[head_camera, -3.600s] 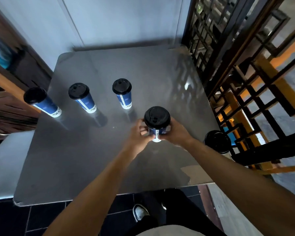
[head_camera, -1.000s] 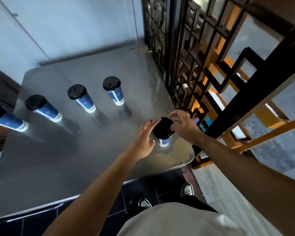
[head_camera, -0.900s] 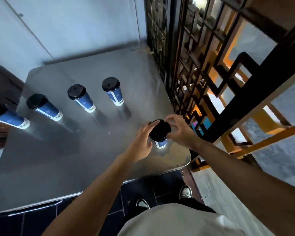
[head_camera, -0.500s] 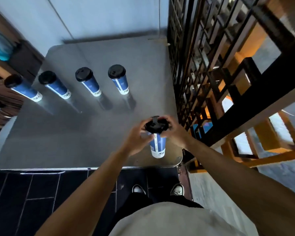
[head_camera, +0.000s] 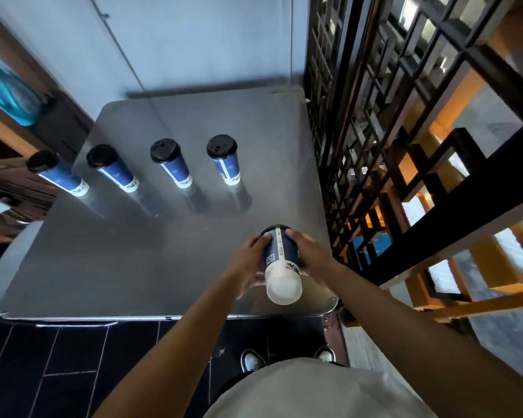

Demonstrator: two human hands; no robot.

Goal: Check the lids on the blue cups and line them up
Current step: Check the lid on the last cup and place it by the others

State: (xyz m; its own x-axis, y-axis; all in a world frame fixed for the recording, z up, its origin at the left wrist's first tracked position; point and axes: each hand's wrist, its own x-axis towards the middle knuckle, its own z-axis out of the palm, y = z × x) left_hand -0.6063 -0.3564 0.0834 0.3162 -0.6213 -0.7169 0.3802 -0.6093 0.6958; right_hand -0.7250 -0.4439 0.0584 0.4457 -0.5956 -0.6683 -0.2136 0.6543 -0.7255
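Item: fifth cup (head_camera: 280, 260), upended, clasped in your left hand (head_camera: 248, 267) and right hand (head_camera: 310, 254). Lid test apparently under way. Next: right it, stand it beside the row (head_camera: 222, 159).

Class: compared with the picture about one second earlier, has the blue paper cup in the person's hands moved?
Yes. The blue paper cup has left the metal table and now tips over, white base toward the camera, between both hands.

Both bare forearms reached forward, converging. The left hand (head_camera: 248, 263) and right hand (head_camera: 310, 254) faced each other, fingers (head_camera: 295, 236) curled inward, clamping a cup (head_camera: 281, 260) between them, wrists slightly bent.
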